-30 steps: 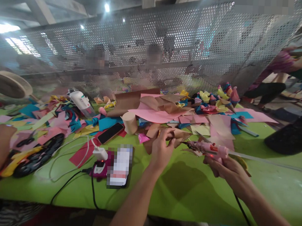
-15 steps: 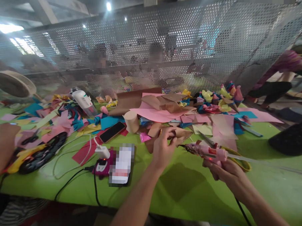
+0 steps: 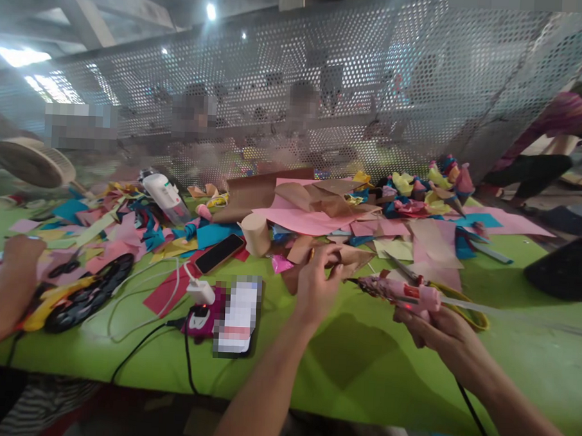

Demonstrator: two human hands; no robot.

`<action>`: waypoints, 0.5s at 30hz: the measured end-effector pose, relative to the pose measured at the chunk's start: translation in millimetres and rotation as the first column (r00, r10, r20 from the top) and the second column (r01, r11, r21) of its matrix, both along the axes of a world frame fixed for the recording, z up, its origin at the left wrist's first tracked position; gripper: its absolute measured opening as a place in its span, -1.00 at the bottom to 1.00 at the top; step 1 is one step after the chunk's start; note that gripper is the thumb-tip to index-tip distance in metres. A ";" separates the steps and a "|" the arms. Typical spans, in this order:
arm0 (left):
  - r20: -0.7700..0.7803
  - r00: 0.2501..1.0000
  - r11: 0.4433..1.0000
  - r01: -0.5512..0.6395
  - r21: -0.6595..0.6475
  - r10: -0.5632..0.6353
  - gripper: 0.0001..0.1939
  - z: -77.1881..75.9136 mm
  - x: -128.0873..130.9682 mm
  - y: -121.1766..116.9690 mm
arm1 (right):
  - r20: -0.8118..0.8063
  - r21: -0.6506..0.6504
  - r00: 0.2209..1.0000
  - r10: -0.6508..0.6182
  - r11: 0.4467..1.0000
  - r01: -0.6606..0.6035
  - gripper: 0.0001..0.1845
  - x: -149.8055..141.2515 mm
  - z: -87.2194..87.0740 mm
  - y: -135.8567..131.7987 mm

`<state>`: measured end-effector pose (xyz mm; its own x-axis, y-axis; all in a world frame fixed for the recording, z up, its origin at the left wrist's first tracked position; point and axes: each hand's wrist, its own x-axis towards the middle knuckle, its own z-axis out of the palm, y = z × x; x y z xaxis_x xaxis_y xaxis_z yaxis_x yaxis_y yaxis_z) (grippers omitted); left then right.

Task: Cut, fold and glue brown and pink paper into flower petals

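My left hand (image 3: 317, 283) pinches a small brown paper cone (image 3: 354, 258) whose tip points right. In my right hand (image 3: 435, 327) is a pink hot glue gun (image 3: 403, 293) with a small red light lit. Its dark nozzle points left, close to the fingers of my left hand. A clear glue stick (image 3: 480, 306) sticks out of the gun's rear, and a black cord hangs from below. Behind the gun lie scissors with yellow handles (image 3: 474, 316), partly hidden by my right hand.
A phone (image 3: 238, 315) lies beside a purple power strip (image 3: 204, 320) with a white charger. Coloured paper scraps (image 3: 126, 230) and a pink sheet (image 3: 310, 215) cover the table's back. A brown roll (image 3: 255, 236) stands mid-table. At left, a co-worker's hand (image 3: 24, 258) is near a yellow glue gun (image 3: 58, 298).
The whole view has shifted slightly, so things sit a little further right. My hands keep nearly the same pose, with the glue gun's nozzle still close to the paper cone.
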<state>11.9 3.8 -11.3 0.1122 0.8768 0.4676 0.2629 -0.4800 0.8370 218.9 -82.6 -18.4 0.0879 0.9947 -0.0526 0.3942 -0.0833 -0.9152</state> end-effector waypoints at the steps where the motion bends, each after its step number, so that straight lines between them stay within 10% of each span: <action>1: 0.002 1.000 1.000 0.001 0.001 -0.001 -0.62 -0.1 0.1 0.0 | 0.000 -0.003 1.000 0.000 1.000 0.000 -0.30 0.2 -0.3 -0.3; 15: 0.039 0.999 0.999 0.021 -0.029 -0.020 -0.63 0.1 -0.6 -0.2 | -0.010 0.004 0.999 -0.037 0.999 0.037 -0.30 5.1 -1.3 1.9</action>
<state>11.3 3.7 -11.2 0.1126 0.8878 0.4462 0.2203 -0.4602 0.8601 224.0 -80.7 -19.7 0.1240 0.9911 -0.0493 0.3816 -0.0935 -0.9196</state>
